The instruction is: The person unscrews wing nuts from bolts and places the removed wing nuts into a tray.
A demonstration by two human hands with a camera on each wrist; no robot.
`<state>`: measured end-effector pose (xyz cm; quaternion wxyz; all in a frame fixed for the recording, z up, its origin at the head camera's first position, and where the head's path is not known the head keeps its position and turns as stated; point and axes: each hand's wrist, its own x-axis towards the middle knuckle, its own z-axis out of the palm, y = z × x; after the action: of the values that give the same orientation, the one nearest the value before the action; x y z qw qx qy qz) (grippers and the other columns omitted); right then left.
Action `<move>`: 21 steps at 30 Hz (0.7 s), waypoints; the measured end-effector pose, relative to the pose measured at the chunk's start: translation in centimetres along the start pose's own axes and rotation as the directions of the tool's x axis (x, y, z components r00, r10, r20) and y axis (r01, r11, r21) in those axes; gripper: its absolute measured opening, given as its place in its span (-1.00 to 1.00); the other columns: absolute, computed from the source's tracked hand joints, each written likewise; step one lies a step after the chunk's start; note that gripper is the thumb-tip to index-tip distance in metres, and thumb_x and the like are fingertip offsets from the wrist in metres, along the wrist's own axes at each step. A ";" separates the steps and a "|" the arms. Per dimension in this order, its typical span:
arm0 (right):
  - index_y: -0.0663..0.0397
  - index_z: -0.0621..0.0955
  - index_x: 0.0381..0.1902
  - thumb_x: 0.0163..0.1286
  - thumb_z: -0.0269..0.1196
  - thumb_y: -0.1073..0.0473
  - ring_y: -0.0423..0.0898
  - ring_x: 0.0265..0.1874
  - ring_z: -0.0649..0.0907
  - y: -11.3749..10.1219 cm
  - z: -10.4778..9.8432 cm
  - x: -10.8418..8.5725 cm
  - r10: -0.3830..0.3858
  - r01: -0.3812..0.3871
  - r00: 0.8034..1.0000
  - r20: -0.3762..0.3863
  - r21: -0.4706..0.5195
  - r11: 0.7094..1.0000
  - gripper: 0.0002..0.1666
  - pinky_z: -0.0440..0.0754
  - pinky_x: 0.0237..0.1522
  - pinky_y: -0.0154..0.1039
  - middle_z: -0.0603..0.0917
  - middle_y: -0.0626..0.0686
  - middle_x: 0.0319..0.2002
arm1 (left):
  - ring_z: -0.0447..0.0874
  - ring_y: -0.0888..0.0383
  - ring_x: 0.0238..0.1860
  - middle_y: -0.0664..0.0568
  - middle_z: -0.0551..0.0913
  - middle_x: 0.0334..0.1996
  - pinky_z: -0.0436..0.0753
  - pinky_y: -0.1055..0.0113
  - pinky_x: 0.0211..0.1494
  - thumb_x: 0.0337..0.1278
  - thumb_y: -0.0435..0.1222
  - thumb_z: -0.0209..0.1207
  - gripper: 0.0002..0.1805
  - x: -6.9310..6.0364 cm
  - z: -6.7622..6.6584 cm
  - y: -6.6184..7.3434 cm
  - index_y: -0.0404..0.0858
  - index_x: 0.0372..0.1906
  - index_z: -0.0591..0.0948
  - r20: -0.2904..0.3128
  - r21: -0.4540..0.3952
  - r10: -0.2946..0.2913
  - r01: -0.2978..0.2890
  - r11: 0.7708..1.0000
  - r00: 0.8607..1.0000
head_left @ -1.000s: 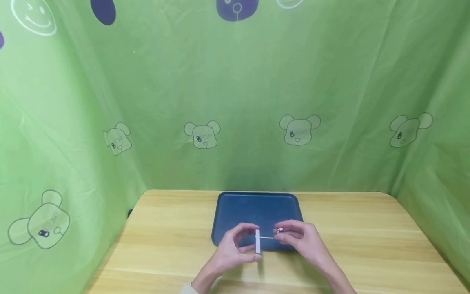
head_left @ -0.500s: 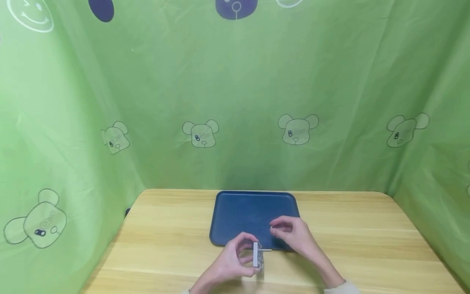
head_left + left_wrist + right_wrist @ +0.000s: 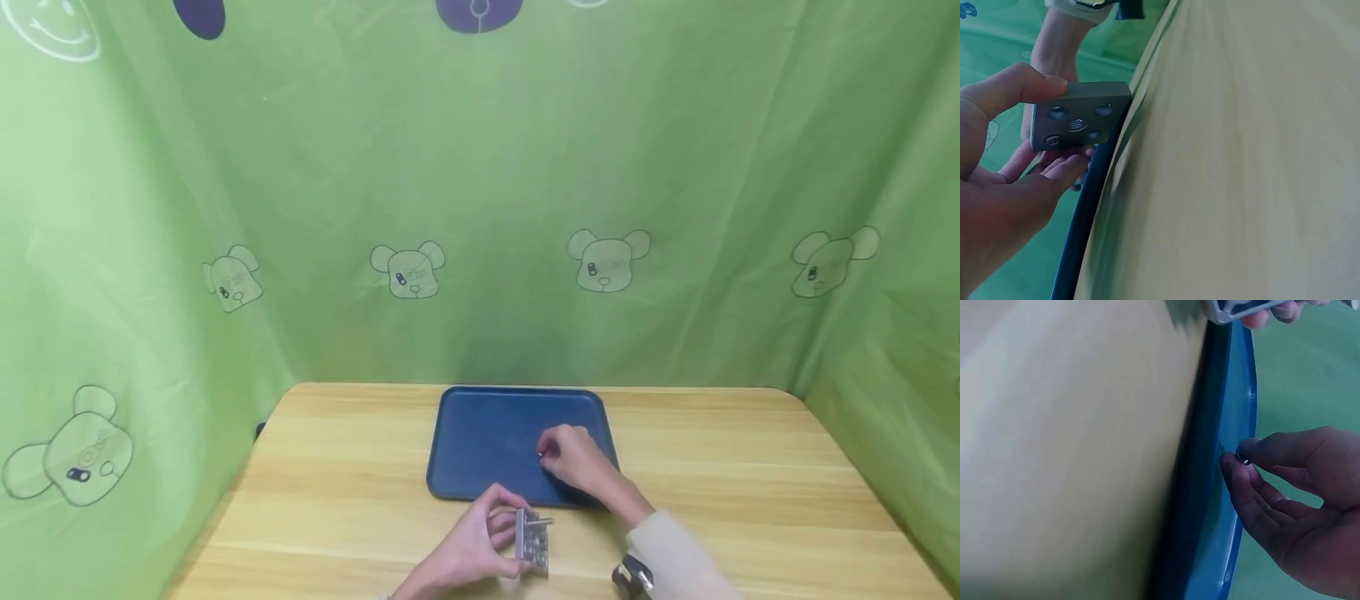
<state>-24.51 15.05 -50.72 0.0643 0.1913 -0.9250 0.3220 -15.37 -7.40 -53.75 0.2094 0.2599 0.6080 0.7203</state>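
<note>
My left hand (image 3: pixel 476 542) grips a grey metal block (image 3: pixel 532 546) by its edges, thumb on one side and fingers on the other, above the table's near part. A thin metal rod (image 3: pixel 542 522) sticks out of the block's right face. Several round holes show on the face of the block (image 3: pixel 1063 129) in the left wrist view. Over the blue tray (image 3: pixel 480 433), my right hand (image 3: pixel 577 460) pinches a tiny shiny metal piece (image 3: pixel 1245 462) between thumb and fingertips. Fingers hide most of that piece, so its kind is unclear.
The tray lies at the far middle of the wooden table (image 3: pixel 337 475). A green curtain (image 3: pixel 510 333) stands behind and at both sides. A dark device (image 3: pixel 633 577) sits at my right wrist by the sleeve.
My right hand has drawn away from the rod and moved left over the tray with the small piece. My left hand has lowered toward me and turned the block, showing its holed face.
</note>
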 end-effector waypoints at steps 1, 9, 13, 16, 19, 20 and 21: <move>0.16 0.73 -0.41 0.02 0.40 0.48 -0.19 -0.49 0.62 0.0 0.1 0.3 0.003 -0.003 1.000 0.008 -0.010 1.000 -0.82 0.71 -0.42 -0.35 0.71 -0.02 -0.49 | 0.51 -0.09 0.35 -0.39 0.46 0.29 0.45 0.29 0.48 -0.23 -0.69 0.31 -0.24 0.0 0.0 0.0 -0.39 0.21 0.33 -0.002 0.001 -0.006 0.006 1.000 1.000; 0.11 0.69 -0.49 0.05 0.44 0.46 -0.15 -0.54 0.58 0.0 0.4 2.8 0.018 -0.017 1.000 0.016 -0.095 0.995 -0.83 0.69 -0.47 -0.22 0.62 -0.09 -0.57 | 0.53 -0.11 0.33 -0.37 0.44 0.29 0.49 0.26 0.47 -0.28 -0.73 0.29 -0.25 0.0 -0.2 -0.2 -0.45 0.18 0.32 -0.023 -0.005 -0.003 0.003 1.000 1.000; 0.11 0.68 -0.50 0.07 0.43 0.45 -0.11 -0.53 0.60 -0.1 0.4 3.3 0.016 -0.013 1.000 0.027 -0.122 0.992 -0.83 0.71 -0.45 -0.17 0.62 -0.08 -0.57 | 0.53 -0.15 0.32 -0.39 0.43 0.29 0.49 0.24 0.47 -0.27 -0.72 0.33 -0.26 -0.1 -0.4 -0.1 -0.49 0.16 0.32 -0.034 0.012 0.004 -0.004 1.000 0.999; 0.11 0.68 -0.50 0.08 0.43 0.45 -0.08 -0.52 0.62 -0.2 0.5 3.4 0.015 -0.010 0.999 0.039 -0.128 0.992 -0.83 0.74 -0.43 -0.12 0.64 -0.05 -0.55 | 0.55 -0.14 0.31 -0.39 0.46 0.25 0.49 0.26 0.46 -0.26 -0.72 0.35 -0.27 -0.2 -0.6 -0.1 -0.49 0.15 0.35 -0.039 0.044 0.000 0.002 0.999 0.999; 0.11 0.67 -0.50 0.08 0.42 0.46 -0.07 -0.51 0.63 -0.1 0.6 3.3 0.020 -0.014 0.999 0.046 -0.133 0.991 -0.83 0.74 -0.42 -0.11 0.65 -0.04 -0.54 | 0.59 -0.09 0.26 -0.29 0.53 0.18 0.53 0.29 0.44 -0.29 -0.73 0.38 -0.27 -0.1 -0.8 -0.1 -0.46 0.14 0.39 -0.045 0.124 -0.015 0.020 0.992 0.999; 0.11 0.67 -0.50 0.08 0.42 0.46 -0.06 -0.51 0.63 0.0 0.7 3.3 0.023 -0.016 0.999 0.045 -0.136 0.991 -0.82 0.74 -0.42 -0.11 0.65 -0.04 -0.54 | 0.60 -0.07 0.26 -0.24 0.55 0.16 0.53 0.30 0.43 -0.29 -0.73 0.39 -0.27 -0.1 -0.9 -0.1 -0.43 0.14 0.41 -0.049 0.164 -0.020 0.028 0.986 0.999; 0.11 0.67 -0.51 0.08 0.42 0.46 -0.06 -0.51 0.63 0.0 0.7 3.3 0.025 -0.018 0.999 0.044 -0.138 0.990 -0.82 0.74 -0.42 -0.11 0.64 -0.04 -0.54 | 0.61 -0.03 0.24 -0.17 0.56 0.15 0.54 0.30 0.43 -0.30 -0.70 0.42 -0.26 0.0 -0.9 0.0 -0.40 0.14 0.43 -0.057 0.222 -0.025 0.037 0.974 0.998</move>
<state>-27.52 13.60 -50.49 0.0528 0.1838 -0.9482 0.2536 -15.92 -8.10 -53.89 0.1739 0.2527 0.6943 0.6511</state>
